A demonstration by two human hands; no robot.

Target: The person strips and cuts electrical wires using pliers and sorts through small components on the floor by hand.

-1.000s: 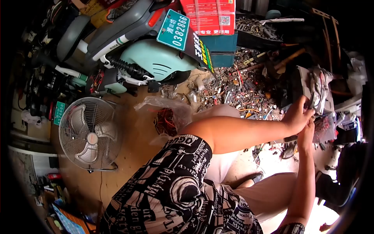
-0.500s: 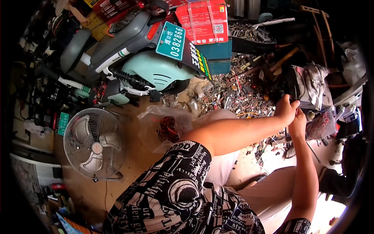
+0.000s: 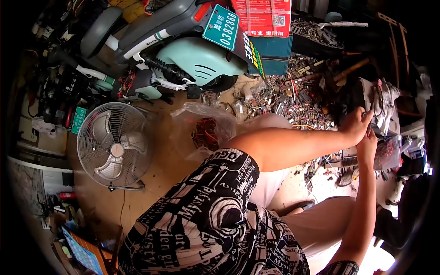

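Observation:
My left hand (image 3: 355, 125) and my right hand (image 3: 367, 143) meet at the right side of the head view, fingertips close together. Both sets of fingers are closed in a pinch; whatever is between them is too small or hidden to name. Just beyond them stands a dark boxy object with a pale crumpled cloth (image 3: 387, 105) draped on it. A clear plastic bag with reddish contents (image 3: 387, 153) lies to the right of my right hand. Small scattered parts (image 3: 293, 98) cover the floor on the far side of my left forearm.
A mint-green scooter (image 3: 197, 64) stands at the upper left, near a red carton (image 3: 263, 18) on a teal box (image 3: 270, 55). A floor fan (image 3: 117, 150) is at the left. A clear bag holding red wires (image 3: 206, 133) sits by my left arm. A hammer-like tool (image 3: 353, 69) lies among the parts.
The view has shifted, so the scooter and carton appear higher and farther right. My hands stay together with fingers pinched, my left index finger now pointing more outward.

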